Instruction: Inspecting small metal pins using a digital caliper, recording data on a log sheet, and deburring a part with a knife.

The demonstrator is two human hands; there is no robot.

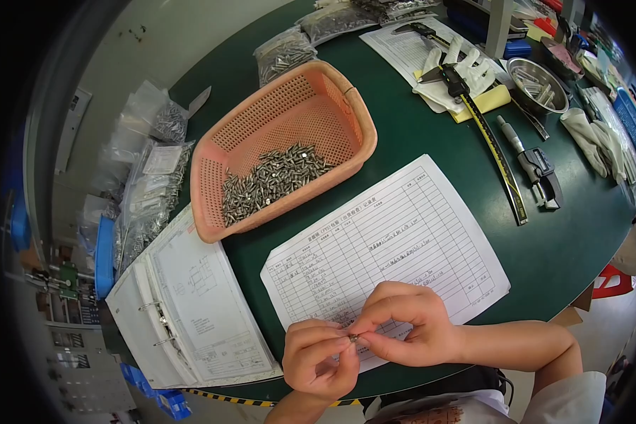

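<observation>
Both my hands meet low in the head view, over the near edge of a printed form sheet. My left hand and my right hand pinch one small metal pin between their fingertips. The pin is tiny and mostly hidden by the fingers. Beyond the sheet, a salmon-pink perforated plastic basket holds a heap of similar small metal pins.
An open ring binder with a drawing lies at the left. Clear bags of metal parts sit along the left and far edge. Calipers, a micrometer, white gloves and a steel bowl lie at the right on the green table.
</observation>
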